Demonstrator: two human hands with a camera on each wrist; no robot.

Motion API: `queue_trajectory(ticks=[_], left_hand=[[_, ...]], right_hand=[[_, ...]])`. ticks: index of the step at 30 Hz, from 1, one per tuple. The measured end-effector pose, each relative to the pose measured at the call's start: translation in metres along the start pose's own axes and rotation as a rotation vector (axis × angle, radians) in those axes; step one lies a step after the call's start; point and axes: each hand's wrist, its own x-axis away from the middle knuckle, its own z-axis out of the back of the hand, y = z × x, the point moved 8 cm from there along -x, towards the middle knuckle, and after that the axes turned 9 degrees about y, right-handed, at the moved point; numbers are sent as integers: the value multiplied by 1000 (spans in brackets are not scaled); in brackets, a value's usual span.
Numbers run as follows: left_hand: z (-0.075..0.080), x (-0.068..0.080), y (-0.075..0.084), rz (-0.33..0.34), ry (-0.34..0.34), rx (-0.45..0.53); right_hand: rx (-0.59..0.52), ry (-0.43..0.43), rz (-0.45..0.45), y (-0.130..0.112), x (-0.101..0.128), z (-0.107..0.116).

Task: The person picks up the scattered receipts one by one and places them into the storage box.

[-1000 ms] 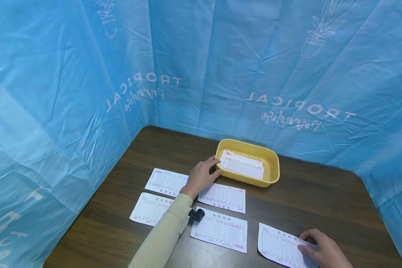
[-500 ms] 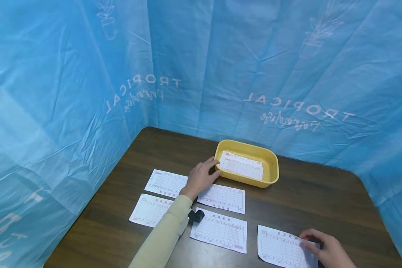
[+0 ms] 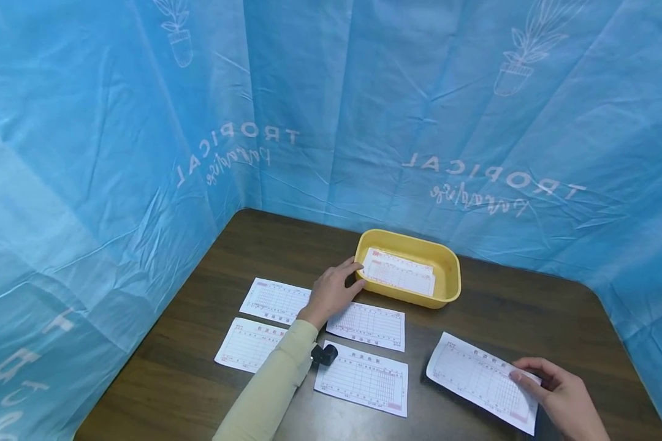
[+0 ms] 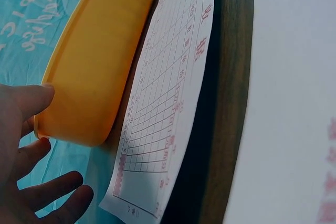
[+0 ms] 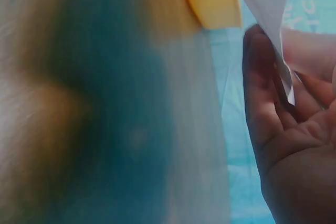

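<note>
My left hand [image 3: 328, 295] holds the near left corner of a yellow plastic basket [image 3: 449, 278], thumb and index finger at its rim. The left wrist view shows that thumb on the basket wall [image 4: 100, 61], with the other fingers spread apart. Inside the basket lie printed paper slips [image 3: 399, 271]. At the lower right, my right hand [image 3: 565, 392] pinches the right end of a printed slip [image 3: 480, 380] between thumb and fingers. This slip is raised off the table and tilted. In the right wrist view the held slip [image 5: 262, 3] is seen nearly edge-on.
Printed slips lie in two rows on the dark wooden table [image 3: 502, 318]: back left [image 3: 274, 300], front left [image 3: 251, 344], back middle slip [image 3: 369, 326] and front middle slip [image 3: 364, 378]. My left forearm [image 3: 273, 380] crosses over them. Blue curtains [image 3: 331, 122] enclose the table.
My right hand has raised its slip from the table and moved it slightly up and right in the head view. My left hand stays at the basket rim.
</note>
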Motion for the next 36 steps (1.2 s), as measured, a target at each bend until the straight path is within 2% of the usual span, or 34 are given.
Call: queue_trajectory(ticks=[7,13,22,31,36], left_hand=[[3,-1,-4,4,13,-21],[3,-1,-3,7,14,-17],[2,-2,-3,1,13,-8],[0,-1,-2,2,9,4],[-1,-1,0,6,11,5]], right_hand=[[-86,165,12,-19,-16,14],[-116,229,61,-41,-30,24],[-119,237,135,-66,-50,30],[-215,197,68,-74,-66,14],[-222,174,98,-87,-75,10]])
